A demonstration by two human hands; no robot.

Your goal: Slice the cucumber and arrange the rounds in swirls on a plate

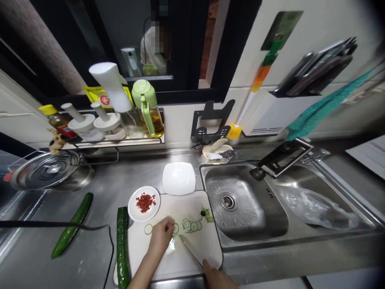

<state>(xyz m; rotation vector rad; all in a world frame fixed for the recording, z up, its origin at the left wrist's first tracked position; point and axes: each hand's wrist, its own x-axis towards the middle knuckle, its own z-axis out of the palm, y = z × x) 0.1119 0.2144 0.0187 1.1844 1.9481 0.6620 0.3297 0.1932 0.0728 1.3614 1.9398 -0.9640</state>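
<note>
On the white cutting board (180, 257), my left hand (161, 237) is curled with its fingers pressed down on a cucumber piece that is mostly hidden under it. My right hand (218, 277), at the bottom edge, grips the handle of a knife (192, 251) whose blade points up-left toward my left fingers. Several thin cucumber slices (189, 225) lie just right of my left hand, one more (148, 229) to its left. A cut-off cucumber end (207, 214) sits near the board's right edge.
A whole cucumber (122, 247) lies along the board's left edge, another (72, 224) further left by a black cable (54, 225). A small plate of chopped red chilli (143, 203) and a square white plate (179, 178) sit behind the board. The sink (243, 204) adjoins on the right.
</note>
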